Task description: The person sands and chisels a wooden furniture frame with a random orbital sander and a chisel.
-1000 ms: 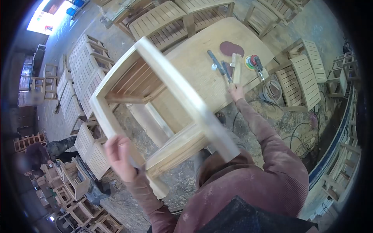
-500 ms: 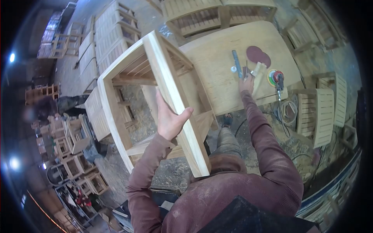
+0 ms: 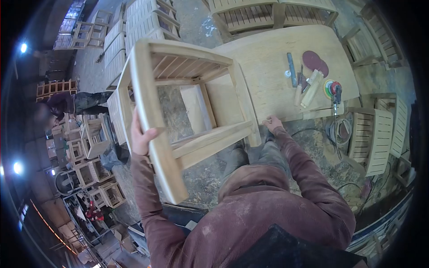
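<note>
While the person stands at its near edge, the table: pale wooden top, tools grouped toward its right side.
Chair frame: bare wood, slatted, held tilted just left of the tools and overlapping the table's left end in view; can't tell if it's touching the tabletop.
Slatted chairs: lined up past the far edge, more off both sides.
Co-worker: bent over, way off left.
Left hand: clamped on the chair frame's near upright, thumb over the wood.
Right hand: at the table's near edge beside a chair leg, fingers curled; can't tell if they're gripping anything.
Sander: red and black, round pad, right of the tools.
Sanding discs: two, dark red, overlapping.
Blue bar: left of the discs.
Wooden-handled tool: below the bar.
</note>
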Tool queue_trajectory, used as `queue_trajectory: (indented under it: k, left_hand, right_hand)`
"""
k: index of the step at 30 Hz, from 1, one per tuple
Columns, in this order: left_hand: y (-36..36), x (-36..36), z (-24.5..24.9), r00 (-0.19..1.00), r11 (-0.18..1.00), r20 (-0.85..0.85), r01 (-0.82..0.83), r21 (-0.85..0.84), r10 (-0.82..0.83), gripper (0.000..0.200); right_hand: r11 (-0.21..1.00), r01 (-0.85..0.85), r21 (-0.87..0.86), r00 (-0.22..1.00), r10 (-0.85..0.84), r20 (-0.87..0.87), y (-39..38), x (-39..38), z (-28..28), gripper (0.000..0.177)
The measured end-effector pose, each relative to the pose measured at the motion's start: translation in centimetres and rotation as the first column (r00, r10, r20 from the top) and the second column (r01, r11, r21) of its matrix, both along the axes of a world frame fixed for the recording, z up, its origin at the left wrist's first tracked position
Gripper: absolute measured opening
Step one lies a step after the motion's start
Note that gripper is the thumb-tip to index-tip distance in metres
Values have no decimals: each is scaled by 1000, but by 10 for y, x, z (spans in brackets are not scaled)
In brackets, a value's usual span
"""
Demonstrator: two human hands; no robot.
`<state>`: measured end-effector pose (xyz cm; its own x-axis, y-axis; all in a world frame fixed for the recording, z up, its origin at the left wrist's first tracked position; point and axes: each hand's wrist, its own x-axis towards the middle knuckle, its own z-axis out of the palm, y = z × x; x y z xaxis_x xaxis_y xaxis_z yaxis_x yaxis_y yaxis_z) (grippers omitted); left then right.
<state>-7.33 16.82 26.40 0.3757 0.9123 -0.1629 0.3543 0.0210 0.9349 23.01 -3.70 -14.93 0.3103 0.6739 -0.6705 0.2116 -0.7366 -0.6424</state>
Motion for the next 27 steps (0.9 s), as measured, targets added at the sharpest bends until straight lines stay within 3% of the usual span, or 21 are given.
queue_trajectory:
  k: [4,6,7,9,10,12,13,15,19,25,27]
  left_hand:
    - [26,-89,12,996,996,88,31,-89,-23,87]
    - [34,-120,21,975,950,-21,-220,-222,221,75]
    - [46,-141,20,974,949,-18,-223,-222,225,75]
    - [68,-194,5,940,954,-268,-259,-152,213,60]
    - [78,-218,-4,937,950,-267,-271,-153,224,60]
    - [98,-256,-20,890,912,-337,-376,-164,307,49]
    - [105,-270,-27,861,902,-379,-412,-131,339,44]
    - [109,-281,-32,864,888,-332,-440,-133,379,44]
    - [116,-305,-52,885,881,-189,-452,-139,425,44]
    - [117,-270,-131,915,894,-129,-402,-199,383,46]
    - [116,-252,-165,918,879,-149,-395,-266,368,46]
  right_hand:
    - [999,19,36,1000,-18,-24,25,-24,-9,57]
    - [1000,0,26,999,1,-45,53,-39,3,61]
    - [1000,-4,27,999,6,-43,69,-49,4,61]
    - [992,95,-80,948,-114,-298,103,-71,7,64]
    - [993,82,-80,950,-103,-296,119,-83,7,64]
    - [961,259,-95,777,-265,-571,148,-113,14,67]
    - [962,254,-97,778,-263,-570,158,-124,22,67]
    - [925,303,-230,410,-344,-844,177,-139,84,70]
    - [872,453,-185,509,-423,-750,190,-147,68,74]
    - [790,612,-25,569,-463,-680,159,-77,117,77]
    - [870,492,27,796,-437,-418,149,-49,143,77]
